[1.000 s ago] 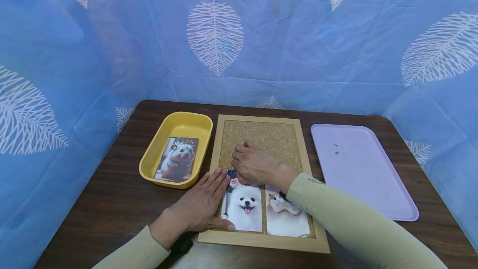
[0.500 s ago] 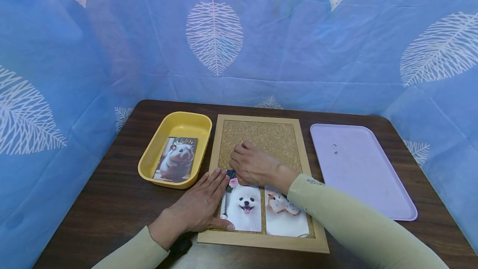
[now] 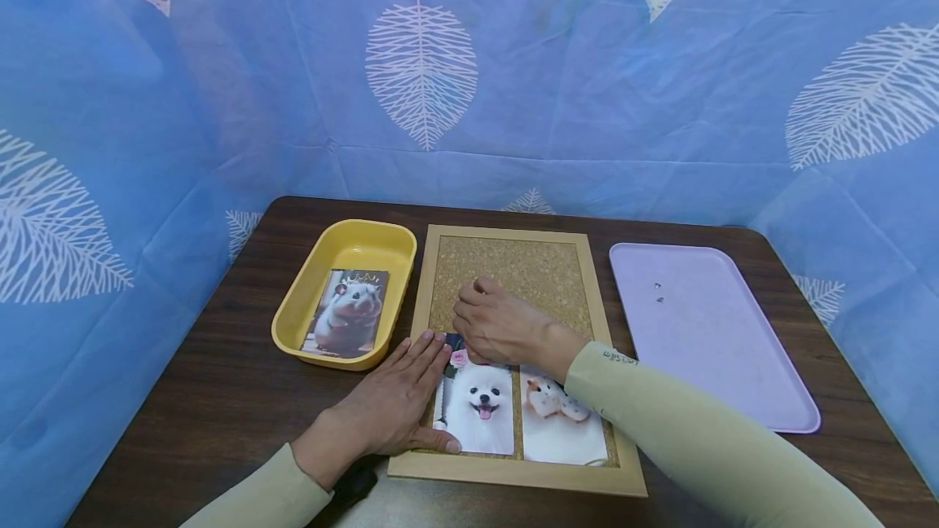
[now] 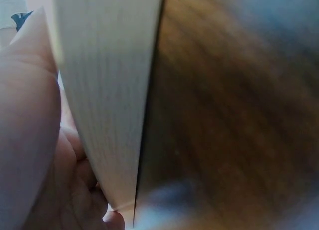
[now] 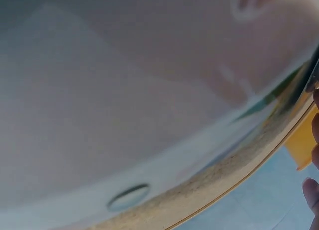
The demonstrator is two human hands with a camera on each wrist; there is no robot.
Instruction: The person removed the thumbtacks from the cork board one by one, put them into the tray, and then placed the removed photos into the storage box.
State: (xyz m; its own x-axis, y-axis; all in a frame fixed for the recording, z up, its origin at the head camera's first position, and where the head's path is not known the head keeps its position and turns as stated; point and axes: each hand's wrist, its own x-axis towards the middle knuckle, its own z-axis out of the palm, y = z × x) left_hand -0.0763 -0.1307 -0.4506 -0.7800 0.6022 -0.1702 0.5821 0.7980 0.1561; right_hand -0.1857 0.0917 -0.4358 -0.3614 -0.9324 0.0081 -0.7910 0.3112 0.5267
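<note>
My left hand [image 3: 392, 398] lies with its fingers straight over the left side of a wood-framed cork board [image 3: 513, 275]. Its fingertips rest at the upper left corner of a photo of a white dog [image 3: 480, 422], and its thumb reaches the photo's lower left corner. Over the top edge of that photo, my right hand [image 3: 502, 320] is bent down with curled fingers; I cannot tell what its hidden fingertips pinch or press. Beside the dog photo lies a photo of small spotted animals [image 3: 565, 438], partly covered by the right forearm. The left wrist view shows the frame's edge [image 4: 107, 80] beside the hand.
A yellow tub [image 3: 407, 267] at the left holds a photo of a hamster with a crown [image 3: 348, 316]. On the right, a lilac tray [image 3: 726, 349] carries two tiny shiny pieces [image 3: 660, 300]. All stand on a dark wooden table [image 3: 220, 414].
</note>
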